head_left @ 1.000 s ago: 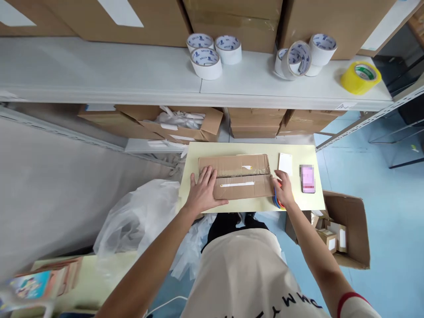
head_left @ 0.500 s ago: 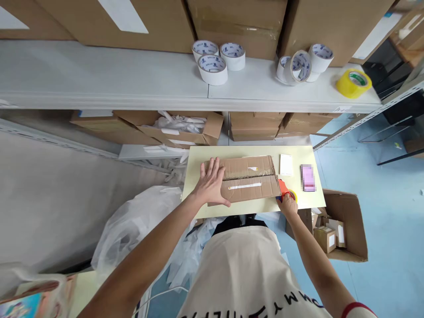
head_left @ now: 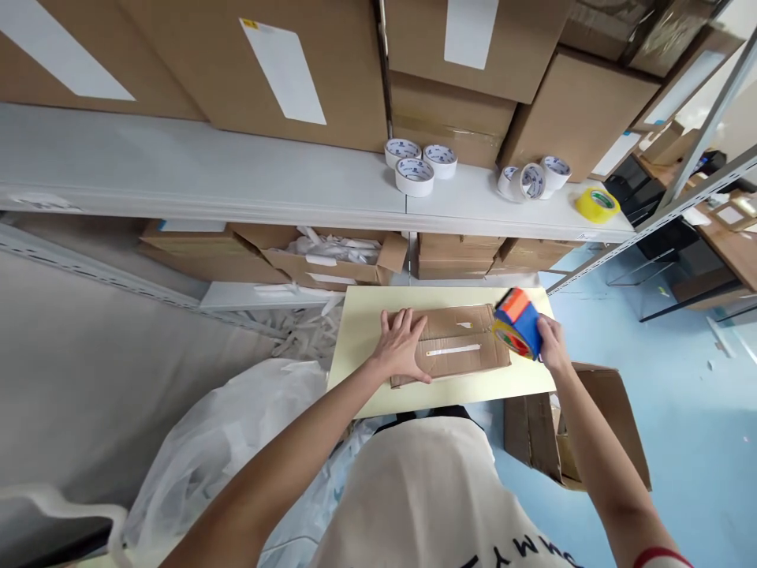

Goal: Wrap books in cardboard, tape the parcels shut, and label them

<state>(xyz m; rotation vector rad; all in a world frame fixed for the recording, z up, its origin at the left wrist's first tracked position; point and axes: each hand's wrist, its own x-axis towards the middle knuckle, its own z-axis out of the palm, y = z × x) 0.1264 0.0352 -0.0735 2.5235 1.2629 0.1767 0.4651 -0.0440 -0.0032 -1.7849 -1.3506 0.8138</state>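
A flat brown cardboard box (head_left: pixel 461 359) lies on the pale yellow tabletop (head_left: pixel 370 312), with a lengthwise seam and a white strip on its upper face. My left hand (head_left: pixel 404 345) rests on the box's left end, fingers spread flat. Raised above the box's right end is a blue and orange tape dispenser (head_left: pixel 523 319), with a yellow-edged roll in it. My right hand (head_left: pixel 551 341) is wrapped round the dispenser's handle side, on its right. The dispenser and my right hand block the view of the table's right part.
Over the table's far side runs a grey shelf (head_left: pixel 266 185) with white tape rolls (head_left: pixel 415 177), a yellow roll (head_left: pixel 598 204) and large cartons (head_left: pixel 331 71). An open carton (head_left: pixel 535 430) stands on the floor at the right. Translucent plastic bags (head_left: pixel 230 442) lie at the left.
My right hand has lifted the tape dispenser from the box's right edge, up and to the right. My left hand stays on the box. The view has tilted up.
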